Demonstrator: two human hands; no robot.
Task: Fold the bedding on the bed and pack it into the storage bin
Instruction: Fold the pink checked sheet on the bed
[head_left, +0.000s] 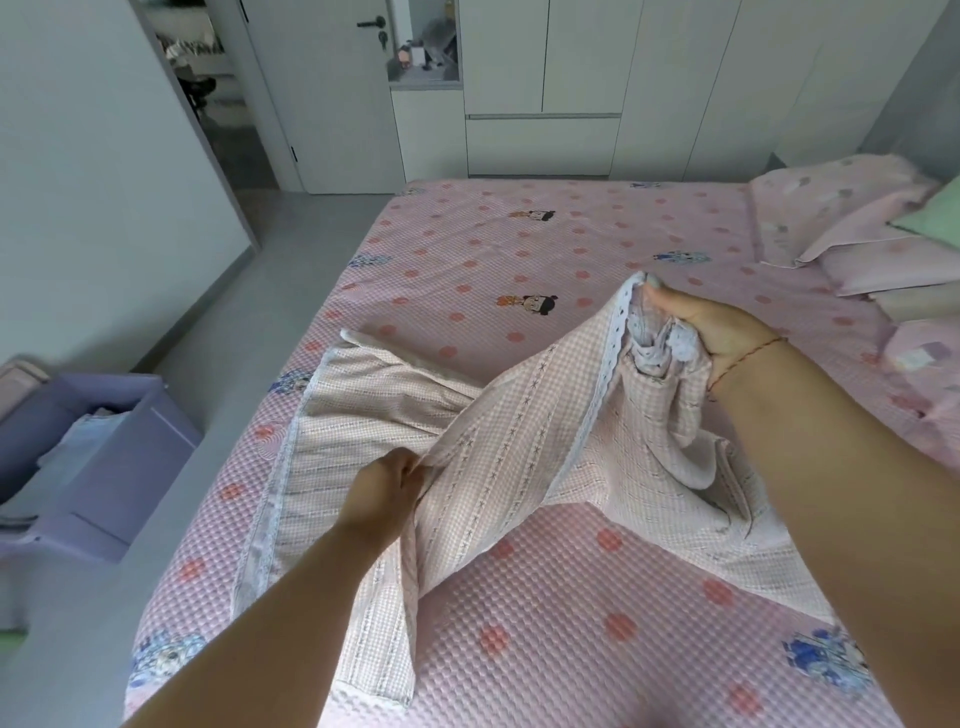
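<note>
While the pink checked blanket (498, 415) lies rumpled across the near half of the bed (519, 244), the person has it by two places. The right hand (711, 327) is raised above the mattress with its fingers curled round a bunched corner, thumb pressing the white lace trim (605, 364) that runs down from it, so the cloth hangs from that hand in a slanting sheet. The left hand (384, 493) is lower, near the bed surface, pinching a gathered fold in the middle of the blanket. Part of the blanket lies flat on the dotted pink quilted cover to the left. On the floor beside the bed stands the purple storage bin (119, 457), open, with pale folded cloth inside. Pillows (852, 228) are heaped at the far right.
</note>
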